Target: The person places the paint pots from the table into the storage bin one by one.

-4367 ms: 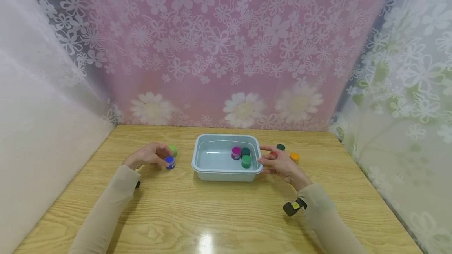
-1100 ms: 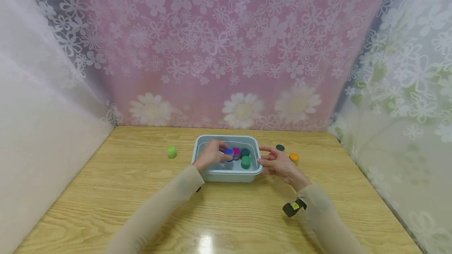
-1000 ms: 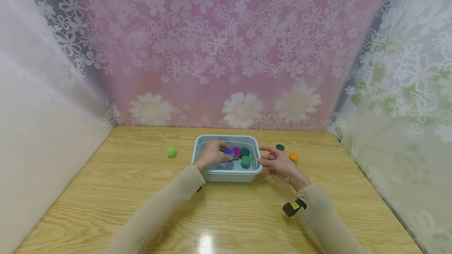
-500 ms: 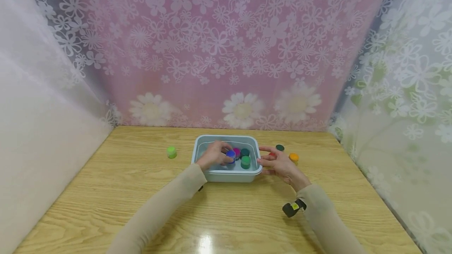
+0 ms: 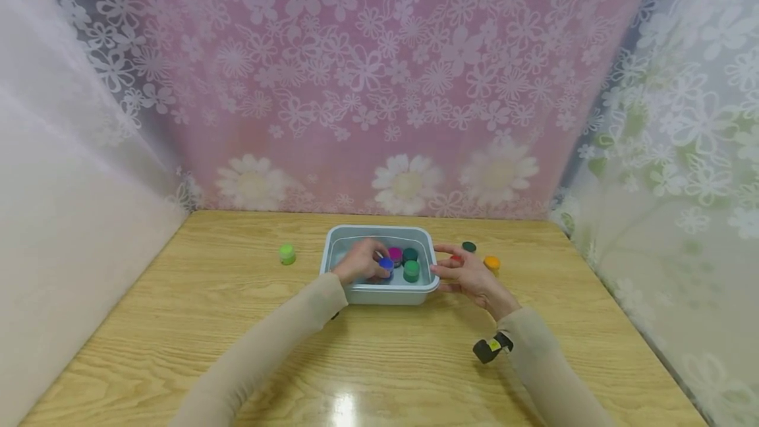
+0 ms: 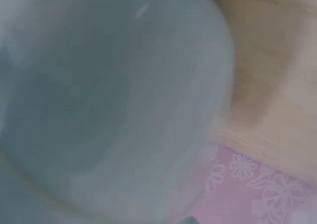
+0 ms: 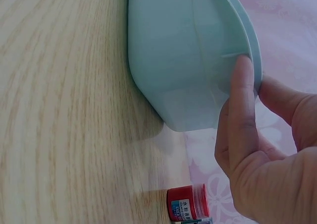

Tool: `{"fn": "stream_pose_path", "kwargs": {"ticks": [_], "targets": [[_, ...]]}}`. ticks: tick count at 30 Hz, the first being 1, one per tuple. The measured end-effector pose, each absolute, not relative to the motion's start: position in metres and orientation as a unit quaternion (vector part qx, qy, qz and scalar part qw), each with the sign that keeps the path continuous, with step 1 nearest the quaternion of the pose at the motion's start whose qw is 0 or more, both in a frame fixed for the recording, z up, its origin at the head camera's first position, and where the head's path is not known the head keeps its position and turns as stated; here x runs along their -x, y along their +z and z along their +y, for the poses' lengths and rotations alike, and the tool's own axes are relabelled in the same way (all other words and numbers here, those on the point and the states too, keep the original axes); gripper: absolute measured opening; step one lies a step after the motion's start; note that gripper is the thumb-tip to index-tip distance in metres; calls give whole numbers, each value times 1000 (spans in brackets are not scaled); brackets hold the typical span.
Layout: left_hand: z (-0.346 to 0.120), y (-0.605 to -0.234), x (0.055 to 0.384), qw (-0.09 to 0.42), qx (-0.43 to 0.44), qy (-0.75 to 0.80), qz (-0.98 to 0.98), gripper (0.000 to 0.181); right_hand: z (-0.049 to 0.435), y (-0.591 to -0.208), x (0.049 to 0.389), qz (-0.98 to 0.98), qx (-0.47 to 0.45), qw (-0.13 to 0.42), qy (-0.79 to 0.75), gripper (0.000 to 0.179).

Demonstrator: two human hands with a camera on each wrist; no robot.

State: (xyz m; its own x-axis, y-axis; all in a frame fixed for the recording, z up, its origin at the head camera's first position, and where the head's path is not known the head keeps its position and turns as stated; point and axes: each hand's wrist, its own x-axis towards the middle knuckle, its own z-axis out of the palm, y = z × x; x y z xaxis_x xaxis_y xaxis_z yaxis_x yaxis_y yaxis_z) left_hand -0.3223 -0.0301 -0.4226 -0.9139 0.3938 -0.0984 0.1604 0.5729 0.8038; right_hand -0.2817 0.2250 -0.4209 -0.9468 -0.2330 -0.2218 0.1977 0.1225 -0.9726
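My left hand point(image 5: 363, 261) is inside the light blue plastic tub point(image 5: 379, 298), its thumb and fingers pinching a blue-lidded paint jar point(image 5: 386, 266). A magenta paint jar point(image 5: 394, 256), a dark teal paint jar point(image 5: 410, 255) and a green paint jar point(image 5: 411, 271) stand in the tub's right half, beside the blue one. At the tub's right end, my right hand point(image 5: 471, 278) grips the rim. The right wrist view shows the thumb over the rim and the fingers against the outer wall. The left wrist view is blurred, filled mostly by the tub point(image 6: 163, 85).
A light green paint jar point(image 5: 287, 254) stands on the wooden table point(image 5: 237, 308) left of the tub. Beyond my right hand are an orange-lidded jar point(image 5: 492, 263), a dark green-lidded jar point(image 5: 469, 247) and a red paint jar point(image 7: 187, 203). A flowered curtain point(image 5: 379, 84) hangs behind the table.
My left hand has carried the blue jar from the table's left side into the tub, then slightly toward the tub's near side. The right hand has kept its grip on the rim.
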Motion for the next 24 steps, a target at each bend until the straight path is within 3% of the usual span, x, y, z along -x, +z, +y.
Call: {"fn": "stream_pose_path", "kwargs": {"ticks": [16, 24], "targets": [[-28, -433, 330, 136, -177, 440, 870, 31, 224, -421, 280, 737, 12, 157, -658, 66], [-27, -433, 331, 165, -160, 484, 844, 27, 225, -420, 279, 732, 15, 160, -662, 67]]}}
